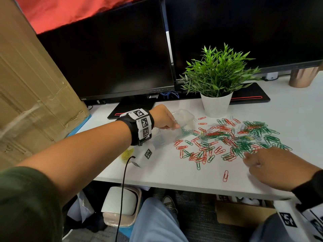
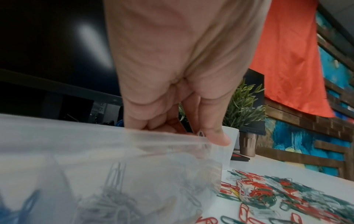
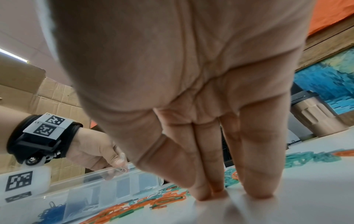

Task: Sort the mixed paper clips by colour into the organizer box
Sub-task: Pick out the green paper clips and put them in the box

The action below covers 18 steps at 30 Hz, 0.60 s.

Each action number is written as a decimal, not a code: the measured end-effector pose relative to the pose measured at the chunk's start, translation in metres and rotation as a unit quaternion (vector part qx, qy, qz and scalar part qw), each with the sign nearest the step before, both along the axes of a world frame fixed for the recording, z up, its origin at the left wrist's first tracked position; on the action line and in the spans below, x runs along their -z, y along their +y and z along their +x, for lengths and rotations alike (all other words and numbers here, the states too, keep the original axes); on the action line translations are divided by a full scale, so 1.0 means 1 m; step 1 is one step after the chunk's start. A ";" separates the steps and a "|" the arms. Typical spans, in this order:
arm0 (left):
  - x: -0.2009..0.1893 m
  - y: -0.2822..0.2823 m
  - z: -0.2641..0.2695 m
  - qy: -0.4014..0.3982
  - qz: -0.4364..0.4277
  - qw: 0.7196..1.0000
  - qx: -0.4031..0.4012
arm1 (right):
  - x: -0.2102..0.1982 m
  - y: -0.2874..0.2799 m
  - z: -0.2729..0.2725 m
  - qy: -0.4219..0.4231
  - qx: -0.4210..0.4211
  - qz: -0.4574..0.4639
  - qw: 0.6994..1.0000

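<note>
Ideally the left hand (image 1: 163, 119), pinching a pale clip (image 3: 122, 156) over the organizer box (image 1: 183, 117), lets go only above the matching compartment, while the right hand (image 1: 269, 165) rests straight-fingered on the table (image 1: 174, 172).

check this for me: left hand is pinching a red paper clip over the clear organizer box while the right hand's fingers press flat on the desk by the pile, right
Not quite: the paper clip pinched by the left hand is silver or white, not red, as the right wrist view shows. The rest stands: it is held over the clear organizer box, and the right hand has straight fingers pressed on the desk beside the pile.

Head view looks down at the desk (image 1: 174, 175); both wrist views skim it close, sharing the organizer box (image 3: 122, 180)
</note>
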State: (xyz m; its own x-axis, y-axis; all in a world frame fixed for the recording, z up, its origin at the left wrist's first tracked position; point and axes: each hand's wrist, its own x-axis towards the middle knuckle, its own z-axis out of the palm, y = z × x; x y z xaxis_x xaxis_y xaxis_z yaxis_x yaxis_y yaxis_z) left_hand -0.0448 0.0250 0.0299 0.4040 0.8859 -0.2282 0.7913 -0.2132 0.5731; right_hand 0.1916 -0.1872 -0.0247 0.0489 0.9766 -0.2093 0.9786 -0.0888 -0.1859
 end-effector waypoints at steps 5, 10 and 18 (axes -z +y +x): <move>-0.007 0.003 -0.009 -0.060 -0.019 0.997 -0.049 | 0.000 0.000 0.000 0.013 0.005 0.002 1.000; -0.008 0.011 -0.021 0.020 0.019 0.997 -0.075 | 0.002 0.000 0.002 0.018 0.002 0.005 1.000; -0.005 0.015 -0.033 0.206 0.054 0.976 -0.050 | 0.000 -0.001 -0.002 0.017 0.003 0.012 1.000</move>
State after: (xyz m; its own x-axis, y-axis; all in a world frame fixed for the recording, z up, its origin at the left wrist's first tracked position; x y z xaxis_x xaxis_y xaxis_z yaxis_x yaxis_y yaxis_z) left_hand -0.0781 0.0398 0.0354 0.2074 0.9442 -0.2559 0.9699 -0.1643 0.1799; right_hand 0.1898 -0.1886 -0.0245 0.0488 0.9811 -0.1875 0.9709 -0.0906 -0.2216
